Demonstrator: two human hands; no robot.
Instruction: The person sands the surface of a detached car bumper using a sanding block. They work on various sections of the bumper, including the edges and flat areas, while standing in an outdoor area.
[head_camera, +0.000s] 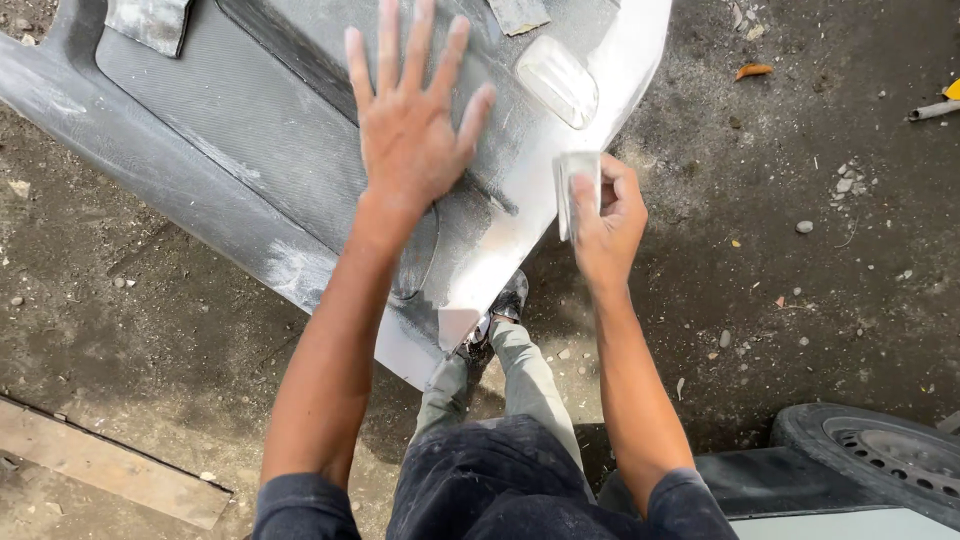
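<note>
Sanding the edge of a grey car body panel, seen from the worker's head.

The left hand (415, 125) lies flat and open, fingers spread, pressing on the grey panel (250, 130), which rests tilted over the dirt ground (800, 300) in front of the worker's shoe (505, 305). The right hand (605, 215) is clamped on a folded piece of sandpaper (577, 190), held against the panel's pale, worn right edge, just below a clear oval lens (557, 80). Likely risks: the panel appears unsupported apart from the bracing hand, so a hard stroke could tip or slide it; the paper could slip from the narrow edge and scrape the knuckles; a drift upward could scuff the lens. A tyre (880, 455) lies near the right elbow.
</note>
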